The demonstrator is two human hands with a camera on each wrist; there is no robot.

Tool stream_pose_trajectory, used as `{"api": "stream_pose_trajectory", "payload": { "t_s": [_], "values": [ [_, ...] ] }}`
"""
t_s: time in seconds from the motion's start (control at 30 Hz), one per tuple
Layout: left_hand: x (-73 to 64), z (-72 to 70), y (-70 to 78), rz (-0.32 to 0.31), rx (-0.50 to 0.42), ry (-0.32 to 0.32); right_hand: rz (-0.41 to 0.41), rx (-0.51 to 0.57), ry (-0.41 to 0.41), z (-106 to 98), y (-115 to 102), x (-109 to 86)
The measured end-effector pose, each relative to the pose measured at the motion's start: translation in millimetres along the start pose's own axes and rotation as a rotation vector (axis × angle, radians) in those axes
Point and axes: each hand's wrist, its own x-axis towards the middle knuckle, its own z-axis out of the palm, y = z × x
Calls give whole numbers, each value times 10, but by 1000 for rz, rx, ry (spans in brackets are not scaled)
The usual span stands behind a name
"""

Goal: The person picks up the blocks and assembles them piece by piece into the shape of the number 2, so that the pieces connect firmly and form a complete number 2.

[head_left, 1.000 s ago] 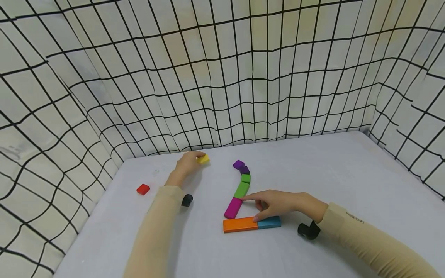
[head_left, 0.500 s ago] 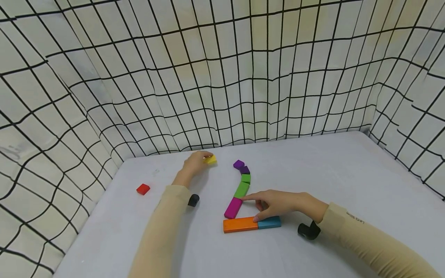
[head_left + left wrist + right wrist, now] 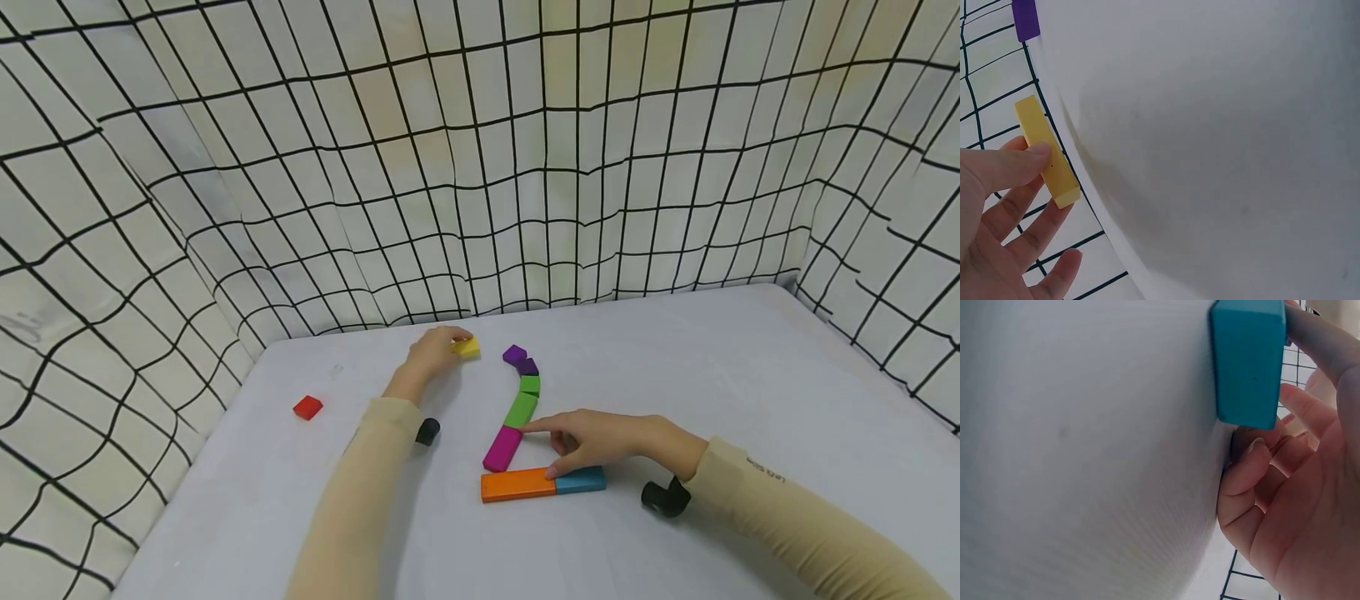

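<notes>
My left hand (image 3: 433, 354) pinches a yellow block (image 3: 468, 348) between thumb and fingers at the back of the table. In the left wrist view the long yellow block (image 3: 1047, 156) shows the thumb across its face. A curved row runs from a purple block (image 3: 514, 355) and a dark purple one (image 3: 528, 367) through two green blocks (image 3: 521, 410) to a magenta block (image 3: 502, 449). My right hand (image 3: 607, 437) touches the magenta–green joint with its index fingertip. Its thumb rests where the orange block (image 3: 517, 484) meets the blue block (image 3: 581, 480); the other fingers curl loosely.
A red block (image 3: 307, 407) lies alone on the left of the white table (image 3: 750, 375). White walls with a black grid (image 3: 480, 167) enclose the back and sides. A black wrist camera (image 3: 666, 497) sits below the right wrist.
My left hand has carried the yellow block to the right, closer to the purple block. The right hand and the row of blocks have stayed in place.
</notes>
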Motion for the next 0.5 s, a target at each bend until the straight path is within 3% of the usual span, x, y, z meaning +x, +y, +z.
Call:
{"api": "stream_pose_trajectory", "payload": {
  "t_s": [0.5],
  "values": [
    [6, 50, 166, 15, 17, -21, 13, 8, 0, 4, -29, -3]
  ]
}}
